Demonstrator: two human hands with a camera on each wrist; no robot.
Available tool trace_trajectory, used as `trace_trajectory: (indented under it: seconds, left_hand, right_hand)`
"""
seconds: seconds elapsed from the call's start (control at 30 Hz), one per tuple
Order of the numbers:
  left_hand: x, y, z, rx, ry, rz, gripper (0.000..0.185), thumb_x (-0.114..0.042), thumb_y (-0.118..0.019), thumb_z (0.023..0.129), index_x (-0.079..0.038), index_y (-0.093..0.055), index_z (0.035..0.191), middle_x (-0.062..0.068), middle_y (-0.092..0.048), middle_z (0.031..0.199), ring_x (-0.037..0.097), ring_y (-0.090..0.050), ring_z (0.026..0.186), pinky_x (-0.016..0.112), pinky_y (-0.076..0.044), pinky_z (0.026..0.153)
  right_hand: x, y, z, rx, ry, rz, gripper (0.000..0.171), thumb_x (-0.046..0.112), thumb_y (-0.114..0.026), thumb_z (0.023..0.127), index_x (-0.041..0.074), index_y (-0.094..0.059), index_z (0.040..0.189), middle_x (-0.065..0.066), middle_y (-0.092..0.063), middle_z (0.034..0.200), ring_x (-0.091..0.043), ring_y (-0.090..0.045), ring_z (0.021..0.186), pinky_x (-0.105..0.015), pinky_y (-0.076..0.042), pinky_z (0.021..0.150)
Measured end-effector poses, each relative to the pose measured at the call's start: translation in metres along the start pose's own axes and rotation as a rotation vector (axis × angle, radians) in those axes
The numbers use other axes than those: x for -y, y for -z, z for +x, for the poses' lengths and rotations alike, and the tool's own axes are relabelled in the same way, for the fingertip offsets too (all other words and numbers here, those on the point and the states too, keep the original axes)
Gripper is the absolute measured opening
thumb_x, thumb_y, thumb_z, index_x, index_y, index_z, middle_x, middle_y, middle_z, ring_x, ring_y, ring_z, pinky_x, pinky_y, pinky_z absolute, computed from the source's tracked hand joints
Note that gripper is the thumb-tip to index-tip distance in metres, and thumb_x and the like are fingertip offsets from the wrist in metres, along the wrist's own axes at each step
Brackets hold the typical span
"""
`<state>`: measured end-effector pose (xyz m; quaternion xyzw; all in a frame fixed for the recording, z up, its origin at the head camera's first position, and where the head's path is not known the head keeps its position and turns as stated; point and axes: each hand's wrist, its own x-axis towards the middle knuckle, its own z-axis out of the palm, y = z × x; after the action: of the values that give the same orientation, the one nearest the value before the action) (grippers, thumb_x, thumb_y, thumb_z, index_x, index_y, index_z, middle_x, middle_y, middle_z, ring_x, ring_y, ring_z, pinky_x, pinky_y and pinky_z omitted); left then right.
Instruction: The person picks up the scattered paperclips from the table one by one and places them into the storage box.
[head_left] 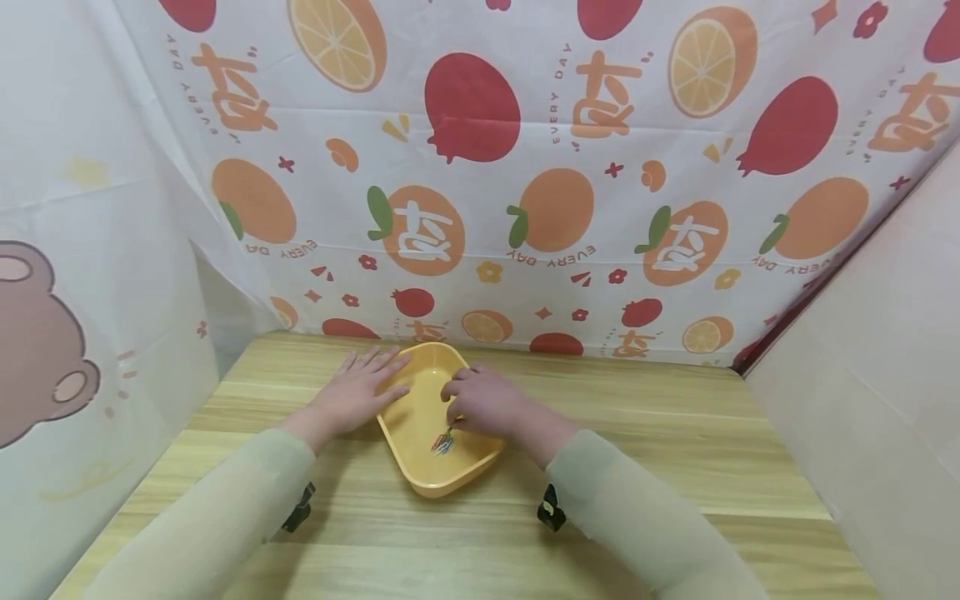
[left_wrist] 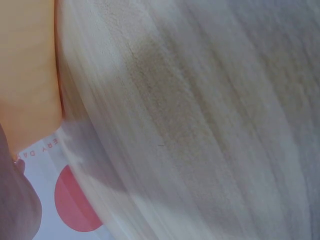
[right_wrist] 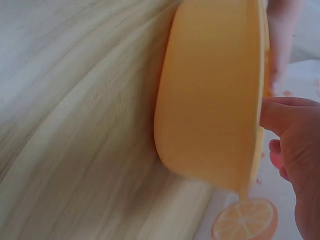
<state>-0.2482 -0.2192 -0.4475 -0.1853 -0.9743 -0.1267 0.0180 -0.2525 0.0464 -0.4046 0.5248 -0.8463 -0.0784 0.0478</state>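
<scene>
A yellow plastic tray point(head_left: 403, 446) sits on the wooden table point(head_left: 637, 442); its outer wall point(right_wrist: 210, 100) fills the right wrist view and an edge of it point(left_wrist: 30, 65) shows in the left wrist view. My left hand point(head_left: 360, 392) lies flat with straight fingers on the table against the tray's left rim. My right hand point(head_left: 480, 404) reaches into the tray with curled fingers and pinches a small bundle of coloured clips point(head_left: 443, 443) lying on the tray floor. Only a little of the right hand point(right_wrist: 295, 145) shows beside the rim in its wrist view.
A fruit-print cloth point(head_left: 525, 167) hangs behind the table, a bear-print sheet point(head_left: 67, 333) on the left and a plain panel point(head_left: 870, 375) on the right. Bare tabletop point(head_left: 450, 550) lies in front of the tray and to both sides.
</scene>
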Motion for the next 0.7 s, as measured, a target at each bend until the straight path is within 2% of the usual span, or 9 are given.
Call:
trace_trajectory:
  seconds: [0.33, 0.5, 0.7]
  left_hand:
    - [0.002, -0.005, 0.002, -0.017, -0.01, -0.002, 0.073, -0.068, -0.031, 0.099, -0.023, -0.032, 0.157, 0.009, -0.024, 0.163, 0.042, -0.013, 0.149, 0.063, 0.0, 0.118]
    - [0.001, -0.004, 0.002, -0.017, -0.01, 0.0, 0.071, -0.066, -0.032, 0.1, -0.024, -0.031, 0.157, 0.009, -0.025, 0.163, 0.043, -0.013, 0.149, 0.063, -0.001, 0.118]
    - [0.001, -0.002, 0.0, -0.018, -0.008, 0.009, 0.07, -0.064, -0.034, 0.1, -0.023, -0.032, 0.157, 0.008, -0.023, 0.163, 0.042, -0.013, 0.149, 0.063, -0.001, 0.118]
  right_hand:
    - [0.01, -0.013, 0.017, 0.032, 0.016, -0.061, 0.014, 0.027, -0.069, 0.092, 0.037, -0.079, 0.09, 0.014, -0.064, 0.111, -0.011, -0.053, 0.106, -0.033, -0.041, 0.097]
    - [0.013, -0.016, 0.019, 0.068, 0.01, -0.076, 0.014, 0.028, -0.069, 0.093, 0.038, -0.079, 0.091, 0.014, -0.063, 0.112, -0.011, -0.052, 0.107, -0.034, -0.04, 0.098]
    - [0.013, -0.019, 0.021, 0.072, -0.012, -0.051, 0.01, 0.033, -0.071, 0.092, 0.038, -0.078, 0.094, 0.015, -0.063, 0.115, -0.011, -0.051, 0.109, -0.033, -0.04, 0.099]
